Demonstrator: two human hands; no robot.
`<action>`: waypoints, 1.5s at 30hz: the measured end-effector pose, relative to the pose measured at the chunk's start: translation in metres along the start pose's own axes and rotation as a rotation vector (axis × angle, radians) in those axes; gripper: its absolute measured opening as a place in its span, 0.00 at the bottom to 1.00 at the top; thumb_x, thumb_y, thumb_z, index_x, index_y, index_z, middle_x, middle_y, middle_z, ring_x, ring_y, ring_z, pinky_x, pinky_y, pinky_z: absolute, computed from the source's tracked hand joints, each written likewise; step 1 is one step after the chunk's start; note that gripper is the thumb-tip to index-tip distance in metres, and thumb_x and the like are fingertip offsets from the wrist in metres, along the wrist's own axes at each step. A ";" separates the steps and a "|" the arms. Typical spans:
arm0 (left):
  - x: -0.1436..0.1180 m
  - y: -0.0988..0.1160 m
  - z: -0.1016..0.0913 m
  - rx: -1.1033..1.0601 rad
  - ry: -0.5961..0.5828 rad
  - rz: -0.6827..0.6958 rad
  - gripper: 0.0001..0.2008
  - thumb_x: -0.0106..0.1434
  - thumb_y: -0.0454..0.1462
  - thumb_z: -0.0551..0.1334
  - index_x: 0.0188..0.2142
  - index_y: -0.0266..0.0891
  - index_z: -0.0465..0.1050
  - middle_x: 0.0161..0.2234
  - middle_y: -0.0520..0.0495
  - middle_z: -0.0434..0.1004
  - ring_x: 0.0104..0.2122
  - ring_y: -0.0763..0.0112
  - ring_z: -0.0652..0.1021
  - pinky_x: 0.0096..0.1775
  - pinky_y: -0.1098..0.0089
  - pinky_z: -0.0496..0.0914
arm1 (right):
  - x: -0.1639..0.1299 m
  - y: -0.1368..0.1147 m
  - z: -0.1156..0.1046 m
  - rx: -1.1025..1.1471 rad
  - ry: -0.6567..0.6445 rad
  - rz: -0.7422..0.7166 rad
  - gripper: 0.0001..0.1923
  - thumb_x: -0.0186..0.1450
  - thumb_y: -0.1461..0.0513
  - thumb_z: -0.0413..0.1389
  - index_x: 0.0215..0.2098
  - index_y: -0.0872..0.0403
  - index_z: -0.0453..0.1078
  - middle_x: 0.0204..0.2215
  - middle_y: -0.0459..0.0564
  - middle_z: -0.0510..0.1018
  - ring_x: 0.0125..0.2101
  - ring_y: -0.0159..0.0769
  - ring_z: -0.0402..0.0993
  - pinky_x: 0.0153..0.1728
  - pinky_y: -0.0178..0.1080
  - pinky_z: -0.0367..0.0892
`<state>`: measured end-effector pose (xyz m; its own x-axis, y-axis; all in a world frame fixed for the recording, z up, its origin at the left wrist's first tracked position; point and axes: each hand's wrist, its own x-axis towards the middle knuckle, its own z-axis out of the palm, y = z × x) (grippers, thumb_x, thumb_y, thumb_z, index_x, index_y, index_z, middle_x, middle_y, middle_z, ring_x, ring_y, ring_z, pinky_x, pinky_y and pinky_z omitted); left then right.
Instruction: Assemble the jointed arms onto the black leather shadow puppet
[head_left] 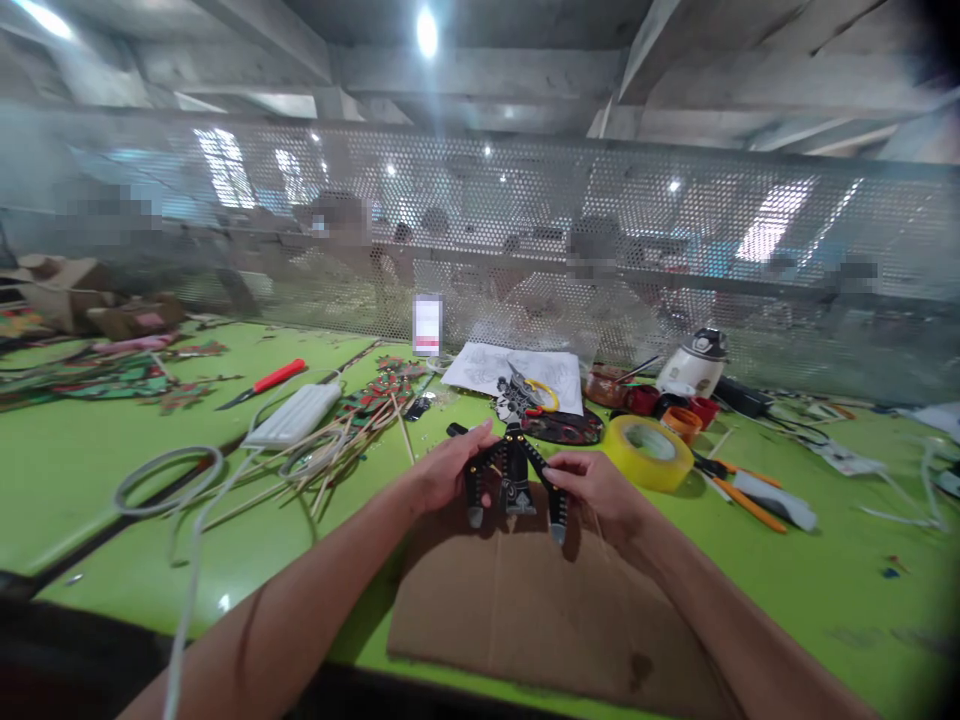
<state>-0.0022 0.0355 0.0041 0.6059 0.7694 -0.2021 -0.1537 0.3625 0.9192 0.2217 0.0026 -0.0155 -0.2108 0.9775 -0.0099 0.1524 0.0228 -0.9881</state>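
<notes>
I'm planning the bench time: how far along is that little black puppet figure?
The black puppet looks cut out and painted, both arms attached. In hand: the left hand and right hand each grip one arm over the cardboard sheet. No rods show on it; the bamboo sticks lie loose beside it.

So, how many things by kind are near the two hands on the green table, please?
Hands: 2, left hand and right hand
Black puppet: 1
Cardboard sheet: 1
Yellow tape roll: 1
Red-handled knife: 1
Total: 6
</notes>
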 end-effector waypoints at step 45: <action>0.001 0.001 -0.007 -0.076 0.022 -0.036 0.25 0.62 0.55 0.56 0.39 0.34 0.75 0.27 0.45 0.75 0.23 0.71 0.74 0.18 0.75 0.64 | 0.004 0.003 -0.003 0.149 -0.054 0.137 0.29 0.59 0.40 0.55 0.29 0.59 0.73 0.21 0.50 0.77 0.19 0.28 0.68 0.19 0.32 0.60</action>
<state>-0.0076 0.0403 0.0029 0.5949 0.7662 -0.2431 -0.1916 0.4288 0.8829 0.2239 0.0073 -0.0182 -0.2500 0.9566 -0.1496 0.0398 -0.1443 -0.9887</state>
